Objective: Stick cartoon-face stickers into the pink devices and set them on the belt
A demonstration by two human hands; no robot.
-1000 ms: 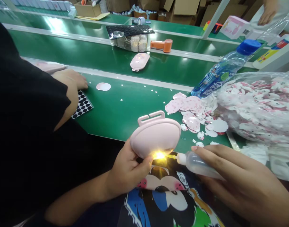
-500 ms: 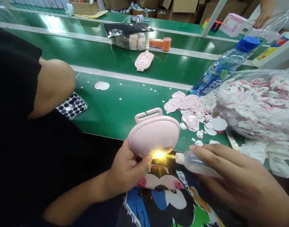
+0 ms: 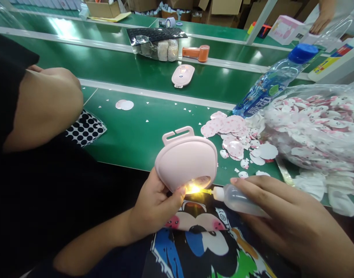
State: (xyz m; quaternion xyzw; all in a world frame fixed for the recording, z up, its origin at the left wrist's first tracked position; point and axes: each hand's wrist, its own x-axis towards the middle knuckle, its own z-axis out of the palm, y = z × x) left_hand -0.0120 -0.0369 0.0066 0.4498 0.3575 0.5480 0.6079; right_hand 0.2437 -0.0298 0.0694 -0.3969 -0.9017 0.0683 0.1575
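A pale pink rounded plastic case (image 3: 186, 160) with a slotted loop on its top edge is gripped by my left hand (image 3: 159, 202), thumb on its lower front. Near the thumb, a bright yellow light glows at an oval recess in the case. My right hand (image 3: 292, 216) is wrapped around a translucent squeeze bottle (image 3: 240, 199). Its white cap and thin yellow nozzle point left, with the tip at the lit recess; whether it touches is lost in the glare. Beyond the case lie a pile of round pink stickers (image 3: 226, 125) and small cat-face pieces (image 3: 243, 164).
A clear bag (image 3: 312, 127) of cat-face pieces and a blue-capped drink bottle (image 3: 269, 83) stand at right. Another pink case (image 3: 182, 75) lies on the green belt near an orange handheld device (image 3: 196, 53). At left are a neighbour's arm (image 3: 46, 104) and a black-dot sheet (image 3: 86, 129).
The case in my left hand has tilted, showing more of its front and recess. The other pink case has shifted right along the belt. The neighbour's arm has moved left.
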